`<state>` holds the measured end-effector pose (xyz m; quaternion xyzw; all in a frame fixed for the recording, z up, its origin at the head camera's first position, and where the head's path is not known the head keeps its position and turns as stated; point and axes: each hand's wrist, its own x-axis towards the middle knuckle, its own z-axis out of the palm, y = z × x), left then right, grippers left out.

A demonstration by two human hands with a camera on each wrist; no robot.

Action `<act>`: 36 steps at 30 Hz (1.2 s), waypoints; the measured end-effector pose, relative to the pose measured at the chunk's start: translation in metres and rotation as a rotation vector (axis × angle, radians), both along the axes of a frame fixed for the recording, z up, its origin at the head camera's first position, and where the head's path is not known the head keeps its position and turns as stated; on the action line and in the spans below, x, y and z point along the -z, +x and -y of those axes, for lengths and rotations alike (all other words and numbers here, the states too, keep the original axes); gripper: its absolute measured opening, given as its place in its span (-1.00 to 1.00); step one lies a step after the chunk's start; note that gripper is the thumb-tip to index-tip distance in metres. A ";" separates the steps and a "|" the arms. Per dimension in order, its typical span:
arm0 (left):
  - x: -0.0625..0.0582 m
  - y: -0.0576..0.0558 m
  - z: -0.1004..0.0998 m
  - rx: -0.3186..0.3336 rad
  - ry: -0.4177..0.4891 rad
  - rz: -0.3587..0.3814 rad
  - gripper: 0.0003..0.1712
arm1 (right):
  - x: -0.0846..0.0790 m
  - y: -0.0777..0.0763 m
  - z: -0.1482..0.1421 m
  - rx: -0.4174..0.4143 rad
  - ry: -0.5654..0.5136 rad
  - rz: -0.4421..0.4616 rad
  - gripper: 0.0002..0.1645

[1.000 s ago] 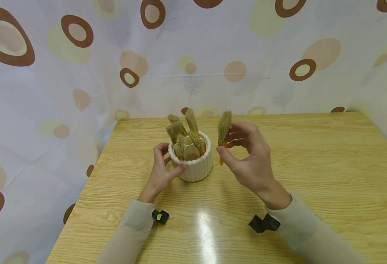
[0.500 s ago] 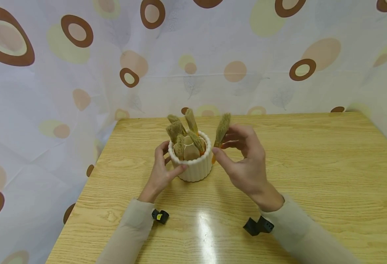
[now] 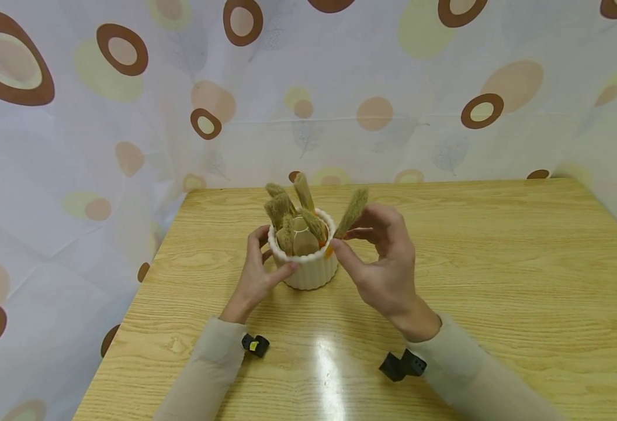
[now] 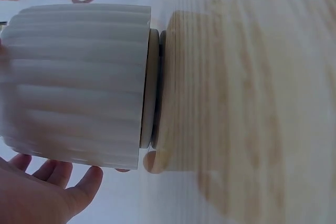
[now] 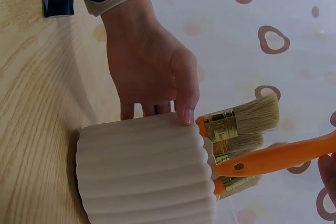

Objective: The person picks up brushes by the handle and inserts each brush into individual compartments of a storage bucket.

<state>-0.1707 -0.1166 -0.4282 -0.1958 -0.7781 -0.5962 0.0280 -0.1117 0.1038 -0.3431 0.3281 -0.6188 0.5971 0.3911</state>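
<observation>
A white ribbed holder point(image 3: 314, 275) with a scalloped rim stands on the table, with several paintbrushes point(image 3: 279, 207) in it, bristles up. My left hand point(image 3: 256, 278) grips its left side, thumb near the rim at the front and fingers round behind. With thumb and fingers, my right hand point(image 3: 382, 269) pinches another paintbrush point(image 3: 353, 211), bristles up and tilted right. The right wrist view shows this brush's orange handle point(image 5: 278, 156), its holed end right at the holder's rim. Fingertips of the left hand point(image 4: 42, 192) lie along the ribbed wall in the left wrist view.
The wooden table point(image 3: 498, 280) extends to both sides of the holder. Behind and to the left hangs a white curtain point(image 3: 340, 70) with brown and beige circles. Inside the holder, pale dividers point(image 3: 303, 241) stand among the brushes. A black camera mount point(image 3: 403, 365) sits on the right wrist.
My right hand has moved left and slightly down, bringing its paintbrush from beside the holder to its rim. The brush now leans more to the right. My left hand and the holder stay put.
</observation>
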 end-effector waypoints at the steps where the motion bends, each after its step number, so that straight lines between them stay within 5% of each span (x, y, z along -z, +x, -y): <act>1: 0.000 0.000 0.000 0.003 0.004 -0.003 0.00 | 0.001 0.000 0.001 0.003 -0.003 -0.005 -0.41; 20: -0.002 0.001 -0.002 0.000 0.047 0.027 -0.05 | 0.017 -0.003 0.015 0.003 -0.074 -0.098 -0.44; 30: -0.031 0.017 -0.007 0.008 0.036 0.046 -0.06 | 0.030 -0.011 0.024 0.021 -0.134 -0.149 -0.41; 36: -0.032 0.018 -0.007 0.009 0.040 0.043 -0.06 | 0.038 -0.013 0.028 0.030 -0.104 -0.132 -0.43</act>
